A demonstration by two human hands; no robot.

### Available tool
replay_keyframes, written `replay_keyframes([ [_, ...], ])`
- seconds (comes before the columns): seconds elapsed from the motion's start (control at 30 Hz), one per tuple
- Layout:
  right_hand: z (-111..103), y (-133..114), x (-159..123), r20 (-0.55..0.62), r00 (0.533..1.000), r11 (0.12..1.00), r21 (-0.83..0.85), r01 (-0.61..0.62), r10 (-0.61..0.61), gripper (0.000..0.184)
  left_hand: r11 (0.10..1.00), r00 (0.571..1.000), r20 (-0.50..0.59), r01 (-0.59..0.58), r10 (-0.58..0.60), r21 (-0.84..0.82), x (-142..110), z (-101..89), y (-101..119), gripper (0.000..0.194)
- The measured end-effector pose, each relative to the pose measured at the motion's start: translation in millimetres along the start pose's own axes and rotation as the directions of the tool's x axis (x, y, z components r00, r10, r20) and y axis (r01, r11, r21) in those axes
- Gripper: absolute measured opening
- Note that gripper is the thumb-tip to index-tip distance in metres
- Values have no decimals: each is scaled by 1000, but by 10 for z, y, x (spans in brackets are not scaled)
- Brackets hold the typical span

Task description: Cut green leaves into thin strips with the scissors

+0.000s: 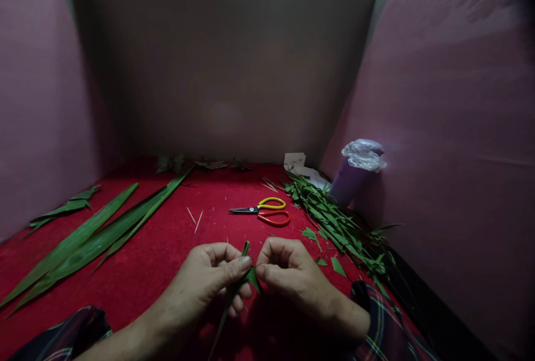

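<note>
A folded green leaf strip point(246, 248) is pinched between the thumb and fingers of my left hand point(213, 274); its long tail hangs down below the palm. My right hand point(288, 269) is closed in a pinch at the right side of the same strip, beside my left thumb. Whether it grips the leaf or a small stick there is hidden by its fingertips. Beyond both hands lie scissors point(261, 210) with one yellow and one red handle, blades pointing left. Two thin wooden sticks point(198, 222) rest left of the scissors.
Long green leaves point(92, 241) lie on the red cloth point(159, 261) to the left. A heap of cut leaf strips point(334, 222) spreads along the right, near a purple container point(350, 180) topped with clear plastic. A small white card point(295, 159) stands at the back. Pink walls flank both sides.
</note>
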State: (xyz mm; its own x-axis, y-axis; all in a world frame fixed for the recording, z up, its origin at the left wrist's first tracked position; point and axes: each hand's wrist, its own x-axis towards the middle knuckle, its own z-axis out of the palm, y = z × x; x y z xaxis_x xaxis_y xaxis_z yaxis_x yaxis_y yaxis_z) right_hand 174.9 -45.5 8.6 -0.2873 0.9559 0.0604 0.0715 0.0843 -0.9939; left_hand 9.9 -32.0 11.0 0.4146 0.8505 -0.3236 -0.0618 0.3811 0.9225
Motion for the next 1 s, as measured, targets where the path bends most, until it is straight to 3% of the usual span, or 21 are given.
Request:
replay_keyframes([
  [0.07, 5, -16, -13, -7, 999, 993, -108, 43, -44, 10, 1000, 1000, -10, -5, 5, 4, -1, -3, 6, 33],
  [0.13, 18, -49, -42, -41, 977, 935, -303, 186, -208, 8, 1000, 999, -27, -29, 29, -6, 1, -15, 12, 32],
  [0.2, 33, -82, -80, -90, 879, 786, -497, 367, -468, 10, 997, 996, -60, -73, 72, -20, 5, -33, 22, 30],
  [0.27, 46, -88, -116, -120, 725, 626, -610, 485, -678, 20, 993, 989, -98, -116, 113, -26, 11, -46, 37, 28],
  [0.3, 53, -76, -128, -117, 674, 577, -635, 514, -729, 19, 991, 985, -116, -129, 126, -24, 13, -49, 45, 28],
  [0.33, 61, -56, -134, -103, 659, 553, -648, 524, -745, 15, 990, 982, -135, -140, 136, -20, 14, -50, 54, 27],
  [0.37, 70, -30, -135, -74, 676, 548, -653, 523, -733, 12, 989, 978, -152, -147, 143, -14, 14, -49, 62, 27],
  [0.47, 107, 38, -120, -54, 821, 622, -682, 385, -568, 14, 985, 972, -161, -174, 173, 9, 6, -40, 74, 26],
  [0.6, 160, 51, -99, -89, 937, 840, -477, 259, -339, 16, 984, 975, -129, -177, 179, 29, -7, -20, 55, 26],
  [0.67, 176, 53, -88, -91, 962, 933, -283, 221, -256, 13, 986, 978, -123, -166, 166, 17, -6, -9, 35, 26],
  [0.77, 176, 80, -65, -104, 978, 983, -68, 173, -179, 5, 986, 982, -83, -169, 167, -16, 1, 2, 9, 26],
  [1.0, 162, 93, -68, -114, 987, 990, 64, 125, -117, 7, 991, 990, -76, -121, 116, -54, -2, 6, 4, 26],
])
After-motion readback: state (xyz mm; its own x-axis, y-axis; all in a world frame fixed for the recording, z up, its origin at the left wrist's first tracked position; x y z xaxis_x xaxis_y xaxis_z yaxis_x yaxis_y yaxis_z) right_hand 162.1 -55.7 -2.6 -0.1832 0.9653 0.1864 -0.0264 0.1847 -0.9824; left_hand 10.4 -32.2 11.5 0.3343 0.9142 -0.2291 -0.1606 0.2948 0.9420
